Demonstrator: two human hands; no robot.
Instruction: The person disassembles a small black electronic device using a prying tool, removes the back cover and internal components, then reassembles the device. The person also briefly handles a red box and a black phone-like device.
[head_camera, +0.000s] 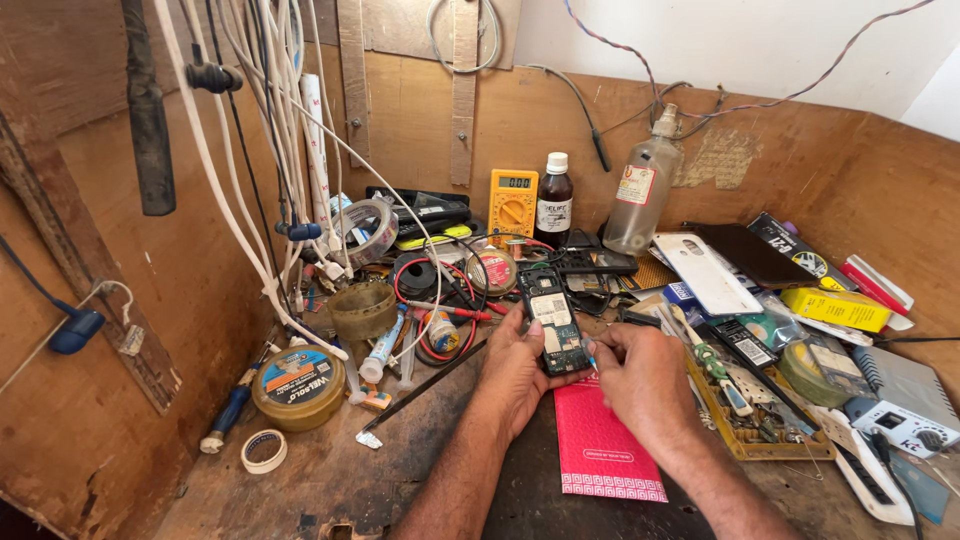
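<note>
My left hand (515, 368) cradles an opened phone (552, 318) with its back cover off, circuit board and black frame exposed, held upright over the workbench. My right hand (640, 375) is pinched at the phone's lower right edge, holding a small blue-tipped tool (592, 362) against it. Under both hands lies a pink box (603, 450) on the dark bench top.
A yellow multimeter (513, 203), a dark bottle (554, 201) and a clear plastic bottle (643, 185) stand at the back. A round tin (298, 386), tape rolls (265, 450), white cables (262, 160), a white phone cover (706, 272) and a yellow circuit board (752, 425) crowd the bench.
</note>
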